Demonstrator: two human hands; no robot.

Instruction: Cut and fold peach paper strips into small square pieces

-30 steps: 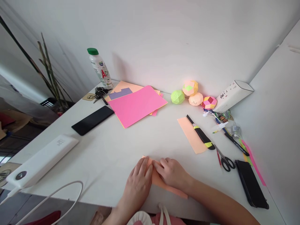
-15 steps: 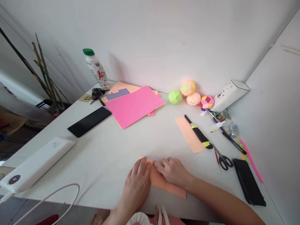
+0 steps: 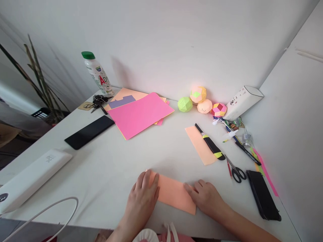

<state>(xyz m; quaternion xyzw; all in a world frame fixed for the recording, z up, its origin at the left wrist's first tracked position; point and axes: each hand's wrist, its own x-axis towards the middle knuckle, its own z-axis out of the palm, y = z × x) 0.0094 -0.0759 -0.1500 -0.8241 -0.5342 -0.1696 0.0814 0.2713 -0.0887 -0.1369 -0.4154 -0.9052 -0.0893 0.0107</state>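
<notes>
A folded strip of peach-orange paper (image 3: 174, 195) lies slantwise on the white table in front of me. Flat over its left end rests my left hand (image 3: 143, 195), fingers stretched out and pressing the paper down. At the upper right corner, my right hand (image 3: 208, 196) touches the top edge with an extended finger; its other fingers are slightly bent. Beyond it lies another peach paper piece (image 3: 195, 143), partly covered by a black and yellow utility knife (image 3: 212, 146). Scissors (image 3: 237, 173) and a thin red stick (image 3: 229, 168) are nearby.
Pink sheets (image 3: 141, 116) overlap other paper at the back. Several paper balls (image 3: 185, 104) and a white box (image 3: 243, 102) stand by the wall. Left are a bottle (image 3: 98, 75), black phone (image 3: 89, 132), white power bank (image 3: 37, 179) and cable (image 3: 75, 205); right, a black case (image 3: 263, 195).
My right hand has slid rightward along the paper's top edge, from near my left hand to the far corner. My left hand stays on the left end. The view has shifted slightly.
</notes>
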